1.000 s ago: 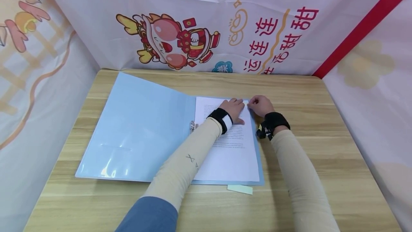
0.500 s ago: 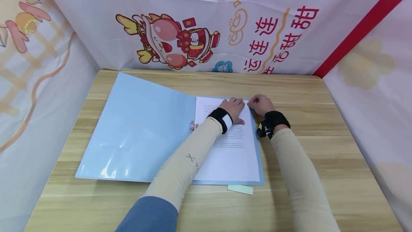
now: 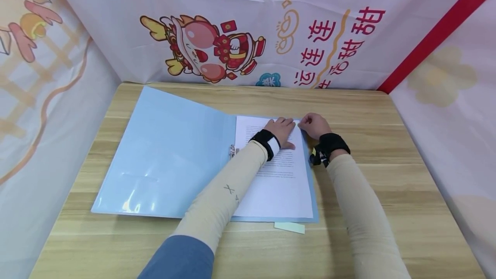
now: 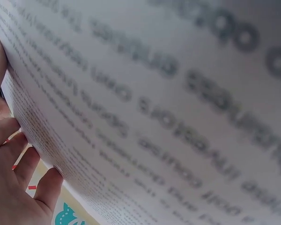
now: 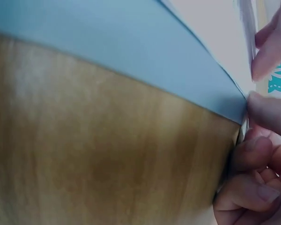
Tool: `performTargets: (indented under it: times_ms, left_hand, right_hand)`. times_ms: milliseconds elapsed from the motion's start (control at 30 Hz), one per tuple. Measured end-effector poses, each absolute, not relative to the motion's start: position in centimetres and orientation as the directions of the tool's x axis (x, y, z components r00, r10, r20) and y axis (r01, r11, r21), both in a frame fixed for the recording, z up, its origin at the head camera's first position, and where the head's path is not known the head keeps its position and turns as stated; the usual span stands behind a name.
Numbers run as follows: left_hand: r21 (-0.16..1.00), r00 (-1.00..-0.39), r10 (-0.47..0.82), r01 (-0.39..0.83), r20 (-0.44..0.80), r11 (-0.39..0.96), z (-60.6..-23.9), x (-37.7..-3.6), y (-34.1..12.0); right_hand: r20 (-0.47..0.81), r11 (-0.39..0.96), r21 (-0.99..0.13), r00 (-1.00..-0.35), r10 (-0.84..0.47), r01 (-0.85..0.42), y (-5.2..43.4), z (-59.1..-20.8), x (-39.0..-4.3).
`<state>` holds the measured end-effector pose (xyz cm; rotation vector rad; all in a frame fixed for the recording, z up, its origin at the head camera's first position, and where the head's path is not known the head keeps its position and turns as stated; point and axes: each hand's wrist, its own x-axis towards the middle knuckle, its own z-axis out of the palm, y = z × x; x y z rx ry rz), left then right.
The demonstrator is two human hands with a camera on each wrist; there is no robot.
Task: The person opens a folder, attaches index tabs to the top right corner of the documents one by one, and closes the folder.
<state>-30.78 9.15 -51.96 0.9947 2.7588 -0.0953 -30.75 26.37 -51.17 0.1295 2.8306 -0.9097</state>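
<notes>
A light blue folder (image 3: 166,154) lies open on the wooden table (image 3: 387,162). A stack of printed white paper (image 3: 279,184) rests on its right half. My left hand (image 3: 283,130) lies flat on the top of the paper, fingers straight (image 4: 9,154). My right hand (image 3: 313,125) is at the paper's top right corner, fingers curled, pinching the corner between thumb and fingertips (image 5: 267,110). The right wrist view shows the folder's blue edge (image 5: 131,51) and the wood (image 5: 107,154) up close.
The folder's metal clip (image 3: 232,151) sits at the spine. A pale green sticky note (image 3: 289,227) pokes out below the folder's bottom edge. Printed fabric walls (image 3: 248,29) close in the table at the back and on both sides.
</notes>
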Motion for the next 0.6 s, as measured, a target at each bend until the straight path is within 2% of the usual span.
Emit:
performTargets:
  times_ms: [133,367,600]
  left_hand:
    - [0.000,-0.751,0.624,0.639,-0.218,0.769,-51.76,-30.62,9.02]
    - [0.055,-0.745,0.642,0.644,-0.179,0.763,-52.49,-30.43,9.04]
    - [0.044,-0.739,0.655,0.658,-0.156,0.752,-52.51,-30.82,9.27]
  right_hand:
    - [-0.195,0.806,-0.577,-0.981,0.021,0.132,26.25,-50.99,-30.58]
    - [-0.199,0.811,-0.568,-0.979,0.031,0.141,26.21,-51.48,-30.40]
    - [-0.193,0.810,-0.569,-0.980,0.040,0.145,26.28,-51.21,-30.61]
